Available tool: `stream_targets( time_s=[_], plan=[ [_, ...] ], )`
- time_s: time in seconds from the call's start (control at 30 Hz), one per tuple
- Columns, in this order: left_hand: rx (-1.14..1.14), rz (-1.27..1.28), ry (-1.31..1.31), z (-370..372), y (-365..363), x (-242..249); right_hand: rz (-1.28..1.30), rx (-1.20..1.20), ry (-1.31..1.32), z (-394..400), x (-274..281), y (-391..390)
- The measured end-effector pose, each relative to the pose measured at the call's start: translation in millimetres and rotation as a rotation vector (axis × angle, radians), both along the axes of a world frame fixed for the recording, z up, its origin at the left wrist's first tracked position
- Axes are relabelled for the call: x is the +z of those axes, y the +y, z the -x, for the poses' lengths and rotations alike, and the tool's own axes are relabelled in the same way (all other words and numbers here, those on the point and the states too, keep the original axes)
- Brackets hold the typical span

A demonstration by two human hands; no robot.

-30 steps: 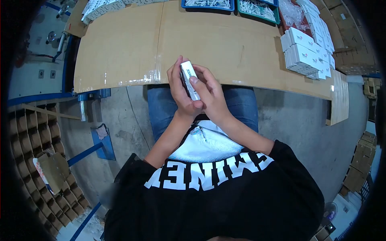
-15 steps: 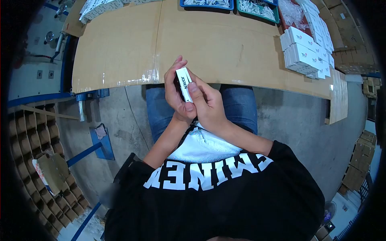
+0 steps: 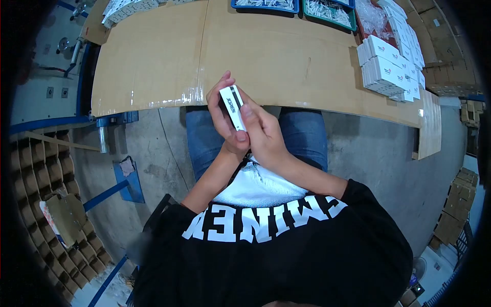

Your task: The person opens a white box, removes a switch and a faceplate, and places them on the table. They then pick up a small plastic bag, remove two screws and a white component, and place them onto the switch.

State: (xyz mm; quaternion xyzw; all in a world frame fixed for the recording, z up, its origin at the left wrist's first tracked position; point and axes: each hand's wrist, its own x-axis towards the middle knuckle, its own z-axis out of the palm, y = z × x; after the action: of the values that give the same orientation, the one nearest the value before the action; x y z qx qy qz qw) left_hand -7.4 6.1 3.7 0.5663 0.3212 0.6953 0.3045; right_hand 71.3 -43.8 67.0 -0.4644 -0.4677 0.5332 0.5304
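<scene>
Your left hand (image 3: 220,116) and right hand (image 3: 264,132) are wrapping fingers round one white thing (image 3: 232,107). One green tray (image 3: 329,24) is sitting ahead.

Looks smooth on the small white item (image 3: 231,105), plastic or coated card being hard to tell. Appears as matt brown cardboard over the tabletop (image 3: 148,66), with glossy clear tape (image 3: 194,96) catching light along the front edge. Seems smooth, coated paperboard on the stacked white boxes (image 3: 391,66); thin, crinkled and shiny on the clear plastic film (image 3: 372,18); moulded plastic on the green tray (image 3: 330,25). Shows pale, grained wood in the board (image 3: 432,125), soft blue denim in the jeans (image 3: 202,133), matt black cloth in the shirt (image 3: 286,261). Gleams as bare metal on the tube (image 3: 104,139). Resembles scuffed grey concrete across the floor (image 3: 368,148).
</scene>
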Motion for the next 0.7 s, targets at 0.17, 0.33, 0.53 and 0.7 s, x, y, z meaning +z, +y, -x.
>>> stream_targets(
  time_s=[0.17, 0.33, 0.53, 0.7],
  plan=[
    [-0.031, 0.093, 0.003, 1.5, 1.6, 3.0, 0.108, 0.027, 0.145, -20.7, -14.2, 18.3],
    [-0.226, 0.43, -0.233, 1.2, -3.8, 15.4, 0.191, 0.179, -0.045, -51.9, -9.4, 21.0],
    [-0.495, 1.139, -0.555, 3.0, -10.4, 47.0, -0.556, 0.142, -0.888, -65.9, -17.2, 30.0],
    [-0.596, 1.088, -0.477, 0.6, -15.7, 45.3, -0.656, 0.129, -0.755, -70.1, -39.1, 33.2]
  ],
)
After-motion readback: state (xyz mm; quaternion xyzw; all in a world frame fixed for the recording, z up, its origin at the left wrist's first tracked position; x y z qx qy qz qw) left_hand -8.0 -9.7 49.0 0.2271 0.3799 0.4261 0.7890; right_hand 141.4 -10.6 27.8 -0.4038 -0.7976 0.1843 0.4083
